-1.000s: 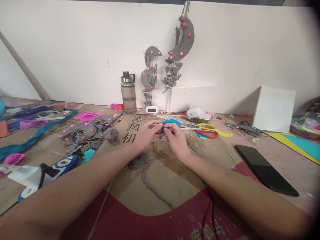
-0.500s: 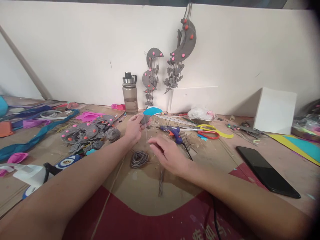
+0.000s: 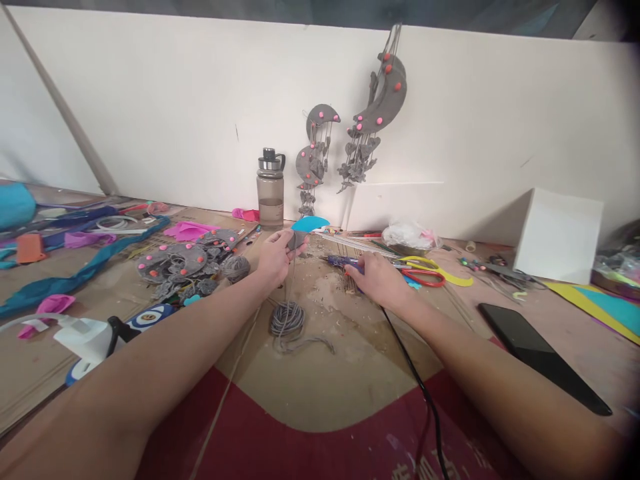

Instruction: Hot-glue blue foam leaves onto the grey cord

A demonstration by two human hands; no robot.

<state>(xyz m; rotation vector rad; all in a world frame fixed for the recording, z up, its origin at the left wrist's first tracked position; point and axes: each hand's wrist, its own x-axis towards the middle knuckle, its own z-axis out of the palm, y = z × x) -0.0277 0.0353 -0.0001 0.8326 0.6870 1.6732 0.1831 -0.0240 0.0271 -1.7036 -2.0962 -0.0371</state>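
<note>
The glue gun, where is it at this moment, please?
In the head view, the glue gun is slightly right of centre, at the fingers of the right hand and left of the red-handled scissors, its nozzle pointing left.

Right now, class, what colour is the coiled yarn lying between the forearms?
The coiled yarn is grey, showing best in the head view.

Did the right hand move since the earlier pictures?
Yes, it did. The right hand went to the right: it's farther to the right of the water bottle now, at the glue gun.
</note>
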